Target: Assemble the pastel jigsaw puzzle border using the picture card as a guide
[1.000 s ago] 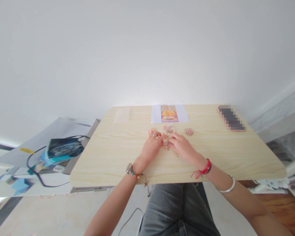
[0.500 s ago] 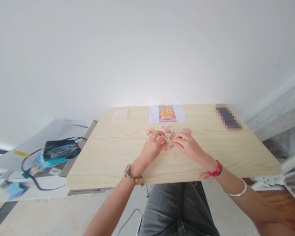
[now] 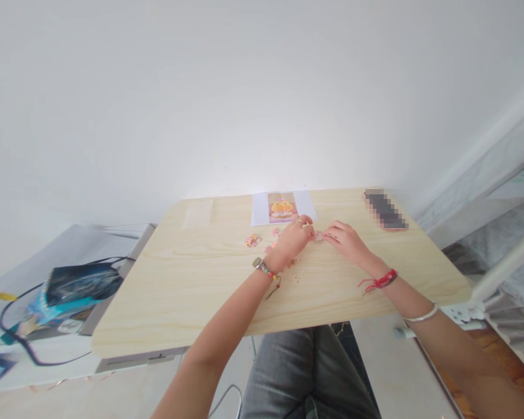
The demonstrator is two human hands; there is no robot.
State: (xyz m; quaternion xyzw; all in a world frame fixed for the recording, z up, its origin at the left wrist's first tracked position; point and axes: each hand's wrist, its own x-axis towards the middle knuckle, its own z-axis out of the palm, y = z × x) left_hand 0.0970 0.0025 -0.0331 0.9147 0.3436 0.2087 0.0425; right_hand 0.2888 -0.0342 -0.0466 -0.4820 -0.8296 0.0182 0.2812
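A phone (image 3: 385, 209) lies aslant near the back right corner of the worktop (image 3: 157, 302); a printed sheet (image 3: 259, 209) lies at the back, just beyond the left hand (image 3: 294, 240), and a pale rectangle (image 3: 198, 213) farther left. Past the left edge, a dark pouch (image 3: 85, 284) sits on a lower surface. The back edge meets the wall (image 3: 262, 87); wood grain shows from the right hand (image 3: 346, 240) to the right edge and along the near edge. Between the fingertips of both hands is a small cluster of puzzle pieces (image 3: 318, 236); whether either hand grips one, I cannot tell. Its long axis is unreadable. A left-hand heap (image 3: 252, 240) sits apart, more pieces lie partly behind the left hand, and the sheet stretches left to right, its picture upright toward the person.
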